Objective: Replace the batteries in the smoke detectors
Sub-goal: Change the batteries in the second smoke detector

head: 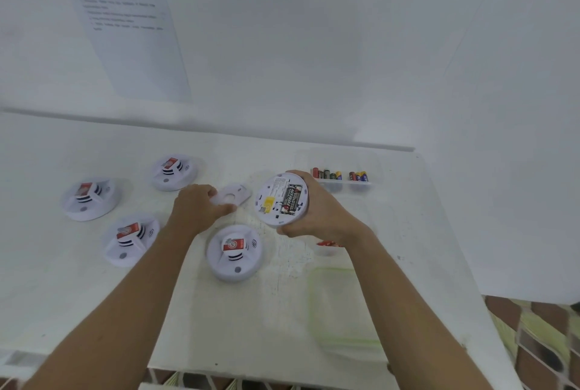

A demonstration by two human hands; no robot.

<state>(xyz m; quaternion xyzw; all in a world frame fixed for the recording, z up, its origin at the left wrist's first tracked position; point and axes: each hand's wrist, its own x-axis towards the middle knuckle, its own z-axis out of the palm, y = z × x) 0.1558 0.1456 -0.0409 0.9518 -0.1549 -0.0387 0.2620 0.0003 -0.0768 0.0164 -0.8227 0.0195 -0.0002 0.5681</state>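
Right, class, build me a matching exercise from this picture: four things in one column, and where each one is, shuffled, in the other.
Things:
1. opened smoke detector
2. mounting plate
3. spare batteries
4. printed sheet

Places:
A. on the wall
B. in the clear tray at the table's far edge
C. in the right hand
D. under the left hand fingertips, on the table

Pairs: 1-C, 2-D, 3-B, 4-A
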